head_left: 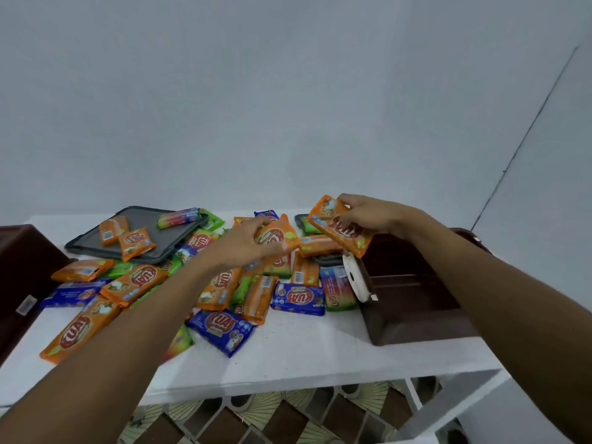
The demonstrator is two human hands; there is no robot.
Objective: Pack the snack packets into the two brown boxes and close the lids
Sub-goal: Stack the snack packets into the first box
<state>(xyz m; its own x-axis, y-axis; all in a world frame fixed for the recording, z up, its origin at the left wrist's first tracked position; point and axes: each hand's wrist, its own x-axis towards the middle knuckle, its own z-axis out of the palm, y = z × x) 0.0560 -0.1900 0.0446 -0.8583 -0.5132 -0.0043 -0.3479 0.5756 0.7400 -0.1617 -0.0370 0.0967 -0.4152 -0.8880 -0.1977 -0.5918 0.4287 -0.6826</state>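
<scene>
Head view is showing both hands curling around snack packets. The left hand (243,243) is gripping an orange packet (282,237) just above the heap of packets (224,293) that is lying on the white table (320,357). The right hand (368,216) is pinching a second orange packet (339,227), tilted, over the near corner of the right brown box (413,290). The left brown box (22,270) is sitting at the table's left edge, well apart from both hands.
</scene>
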